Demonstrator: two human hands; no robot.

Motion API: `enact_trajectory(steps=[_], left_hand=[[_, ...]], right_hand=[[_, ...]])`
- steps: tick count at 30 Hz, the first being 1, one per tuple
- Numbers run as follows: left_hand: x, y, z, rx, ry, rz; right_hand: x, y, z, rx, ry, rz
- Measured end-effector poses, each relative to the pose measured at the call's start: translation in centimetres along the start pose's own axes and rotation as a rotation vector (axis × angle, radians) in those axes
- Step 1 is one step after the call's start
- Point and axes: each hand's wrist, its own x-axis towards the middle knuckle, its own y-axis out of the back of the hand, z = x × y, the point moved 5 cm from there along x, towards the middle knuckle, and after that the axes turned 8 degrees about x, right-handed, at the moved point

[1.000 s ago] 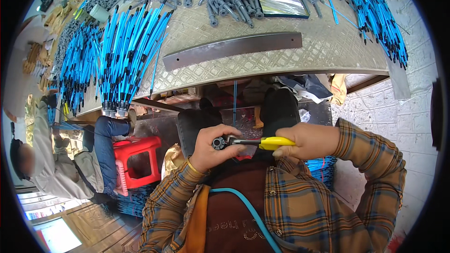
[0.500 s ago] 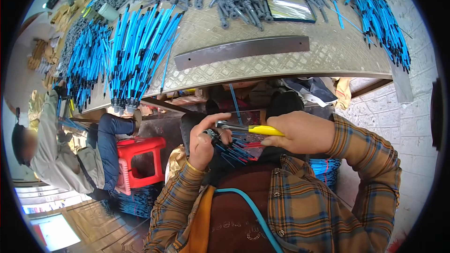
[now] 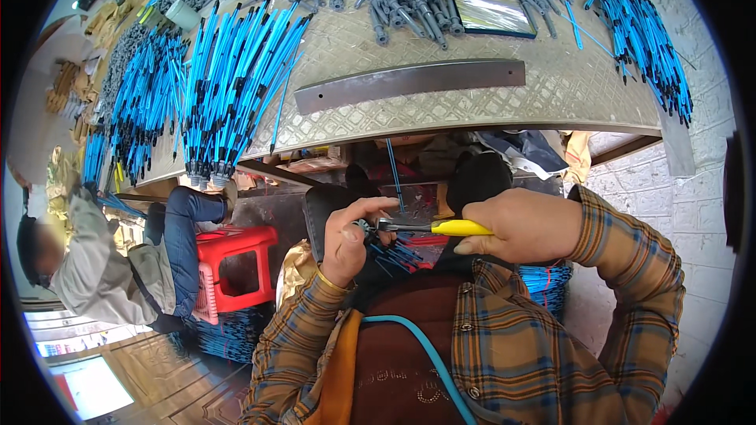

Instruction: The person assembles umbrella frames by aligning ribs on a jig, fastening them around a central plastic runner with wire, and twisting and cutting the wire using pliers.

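Observation:
In front of my lap, my right hand (image 3: 524, 224) grips a pair of pliers by its yellow handle (image 3: 465, 227). The metal jaws (image 3: 394, 226) point left and reach the fingers of my left hand (image 3: 346, 240). That hand is curled, index finger stretched over the jaws, and pinches a small dark part (image 3: 365, 228) whose kind I cannot make out. Just below the jaws lie several thin blue-and-black rods (image 3: 396, 258) over my lap; my fingers partly hide them. Some red, thin shapes (image 3: 425, 241) show beneath the pliers.
Ahead stands a patterned table (image 3: 378, 122) with a dark metal bar (image 3: 409, 85), a heap of grey plastic tubes (image 3: 425, 0), a shiny-topped box (image 3: 494, 14) and bundles of blue rods (image 3: 236, 83). To my left, a co-worker (image 3: 102, 260) sits near a red stool (image 3: 236, 267).
My right hand and the pliers have shifted slightly right, and my left hand has also moved a little right. The co-worker's arm at the left has moved.

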Motion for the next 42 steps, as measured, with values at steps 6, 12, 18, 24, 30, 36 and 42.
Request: enact_trajectory(steps=[6,12,18,24,30,36,42], left_hand=[[-0.1,-0.3,0.0,0.012,0.004,0.005],[0.3,-0.1,0.3,-0.055,0.064,0.062],[0.4,0.5,0.4,-0.134,0.051,0.147],[-0.2,1.9,0.0,-0.253,-0.006,0.212],[-1.0,2.6,-0.2,-0.490,-0.026,0.157],[-2.5,1.9,-0.9,-0.453,0.019,0.193],[-3.2,1.4,-2.2,-0.281,0.095,-0.039]], right_hand=[[0.1,0.0,-0.2,-0.047,0.017,0.014],[0.6,-1.3,-0.8,-0.344,0.020,0.133],[2.8,-3.7,1.8,-0.337,0.120,0.235],[8.3,-8.7,6.8,0.318,0.228,0.509],[11.5,-11.8,7.3,0.449,0.205,0.461],[10.9,-11.4,6.3,0.421,0.191,0.454],[10.1,-10.3,6.0,0.436,0.237,0.416]])
